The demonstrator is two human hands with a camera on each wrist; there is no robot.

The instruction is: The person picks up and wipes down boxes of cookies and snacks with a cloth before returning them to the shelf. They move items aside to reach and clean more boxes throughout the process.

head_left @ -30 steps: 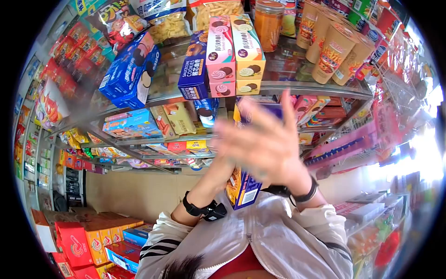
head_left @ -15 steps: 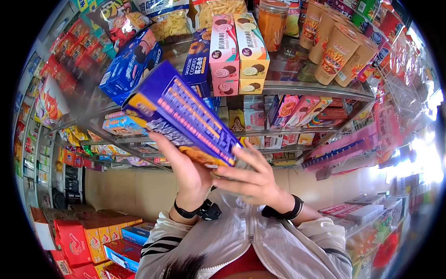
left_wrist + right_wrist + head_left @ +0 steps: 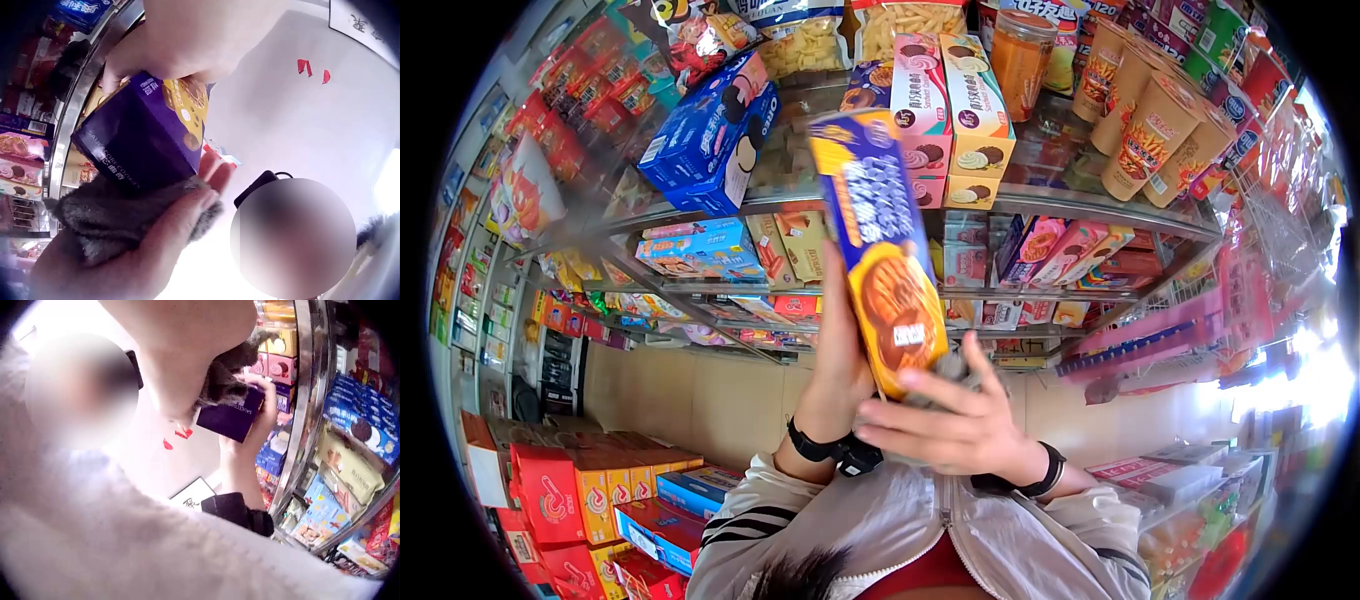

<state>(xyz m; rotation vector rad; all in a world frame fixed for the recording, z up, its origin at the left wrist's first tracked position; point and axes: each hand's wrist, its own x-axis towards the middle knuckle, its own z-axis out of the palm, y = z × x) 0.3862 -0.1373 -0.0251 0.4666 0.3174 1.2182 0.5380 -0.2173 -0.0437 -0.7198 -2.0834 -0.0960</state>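
A purple and orange box of sauce-core cookies (image 3: 890,230) is held up in front of the chest, its long picture face turned to the head camera. My left hand (image 3: 837,345) grips it from the left side. In my right hand (image 3: 945,425) is a grey fluffy cloth (image 3: 125,209), which covers the box's lower end in the head view. The left wrist view shows the right thumb lying over the cloth beside the dark purple end of the box. From the right wrist view, left-hand fingers wrap the box's side.
Ahead, a glass shelf (image 3: 800,195) bears pink and cream cookie boxes (image 3: 920,130), a blue Oreo box (image 3: 710,130) and paper snack cups (image 3: 1155,140). Lower tiers hold more packets. Red and orange cartons (image 3: 550,490) are stacked at lower left, and white boxes (image 3: 1165,475) lie at right.
The box was low behind a blurred right hand, then rose tilted leftward with its lettered side showing. Now it stands steeper, picture face toward the head camera, the cloth at its lower end.
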